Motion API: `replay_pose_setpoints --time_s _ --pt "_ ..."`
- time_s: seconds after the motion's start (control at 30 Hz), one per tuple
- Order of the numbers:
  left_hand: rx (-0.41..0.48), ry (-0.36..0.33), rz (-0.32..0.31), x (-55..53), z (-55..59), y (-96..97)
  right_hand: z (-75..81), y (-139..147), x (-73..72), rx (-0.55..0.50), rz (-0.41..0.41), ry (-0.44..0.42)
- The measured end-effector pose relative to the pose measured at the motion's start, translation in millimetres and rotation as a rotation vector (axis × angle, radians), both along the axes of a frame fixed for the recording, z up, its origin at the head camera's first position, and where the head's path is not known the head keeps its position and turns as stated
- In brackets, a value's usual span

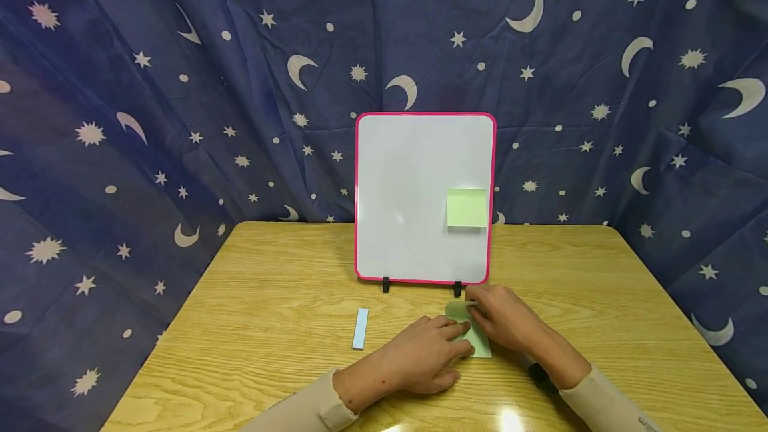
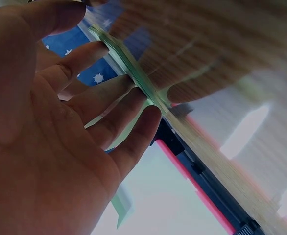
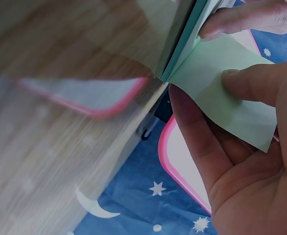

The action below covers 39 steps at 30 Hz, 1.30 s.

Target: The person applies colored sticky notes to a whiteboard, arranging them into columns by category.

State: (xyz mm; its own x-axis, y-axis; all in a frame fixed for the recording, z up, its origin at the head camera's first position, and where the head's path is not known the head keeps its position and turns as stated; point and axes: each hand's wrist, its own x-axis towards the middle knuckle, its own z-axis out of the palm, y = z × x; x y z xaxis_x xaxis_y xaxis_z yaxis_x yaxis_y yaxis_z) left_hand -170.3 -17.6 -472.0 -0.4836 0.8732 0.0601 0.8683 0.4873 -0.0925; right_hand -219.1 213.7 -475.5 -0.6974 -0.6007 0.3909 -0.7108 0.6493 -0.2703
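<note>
A pad of green sticky notes [image 1: 482,350] lies on the table in front of a small whiteboard [image 1: 414,172]. My left hand [image 1: 429,357] rests its spread, fairly straight fingers on the pad; in the left wrist view the fingertips meet the edge of the pad [image 2: 125,59]. With thumb and fingers my right hand [image 1: 504,317] pinches the top green sticky note [image 3: 202,71], which bends up away from the pad. Its lower end still meets the stack in the right wrist view. Part of the pad is hidden under both hands.
One green sticky note [image 1: 467,208] is stuck on the whiteboard's right side. The board has a pink frame and stands on black feet [image 1: 386,285]. A narrow light-blue strip [image 1: 360,329] lies left of my hands. Behind the table [image 1: 270,272] hangs a blue curtain [image 1: 252,72] with moons and stars.
</note>
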Motion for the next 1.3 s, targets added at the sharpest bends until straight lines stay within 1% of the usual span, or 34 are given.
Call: replay_pose_setpoints --time_s 0.13,0.37,0.57,0.7,0.97,1.13,1.3 --pt "0.003 0.003 -0.002 -0.2 -0.3 0.0 -0.6 0.5 -1.0 -0.009 -0.006 -0.005" --pt "0.006 0.016 -0.005 -0.6 -0.4 1.1 -0.9 0.4 -3.5 0.005 -0.045 -0.001" --pt "0.003 0.022 -0.001 -0.7 -0.6 1.6 5.0 1.7 -5.0 -0.037 -0.119 0.009" --pt "0.003 0.022 -0.001 -1.3 -1.5 1.8 8.6 4.0 -8.1 -0.077 -0.144 0.044" --pt "0.004 0.027 -0.002 -1.5 -2.1 2.5 8.8 6.5 -12.6 -0.098 -0.115 0.114" --pt "-0.001 0.031 -0.004 -1.3 -1.8 2.8 10.2 5.1 -15.2 -0.118 -0.103 0.188" --pt "0.003 0.016 -0.002 -0.9 -1.2 2.4 11.3 2.8 -18.0 -0.138 -0.105 0.261"
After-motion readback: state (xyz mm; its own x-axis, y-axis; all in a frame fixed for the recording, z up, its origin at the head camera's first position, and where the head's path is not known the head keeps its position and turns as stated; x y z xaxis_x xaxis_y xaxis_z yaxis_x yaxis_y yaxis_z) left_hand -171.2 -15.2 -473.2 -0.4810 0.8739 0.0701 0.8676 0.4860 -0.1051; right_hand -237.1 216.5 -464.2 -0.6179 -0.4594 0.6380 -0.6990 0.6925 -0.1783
